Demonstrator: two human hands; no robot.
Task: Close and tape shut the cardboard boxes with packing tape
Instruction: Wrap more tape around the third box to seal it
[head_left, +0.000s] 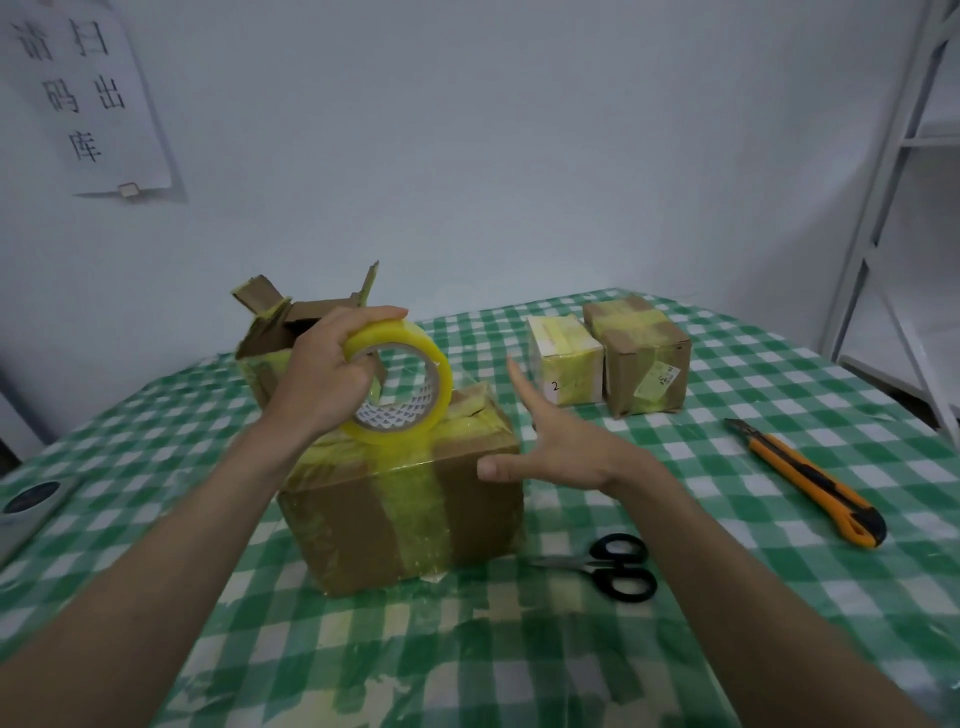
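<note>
On checked cloth (727, 364), left hand (324, 376) grips glossy tape ring (410, 384) over cardboard box (363, 525).

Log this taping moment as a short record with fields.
left hand: grips the tape roll above the box
right hand: open, beside the box's right end, holding nothing
front box: closed, tape strip running from the roll down its front face
open box: behind it, flaps up
taped boxes: two, at the far right
cutting tools: scissors and utility knife on the checked cloth
</note>
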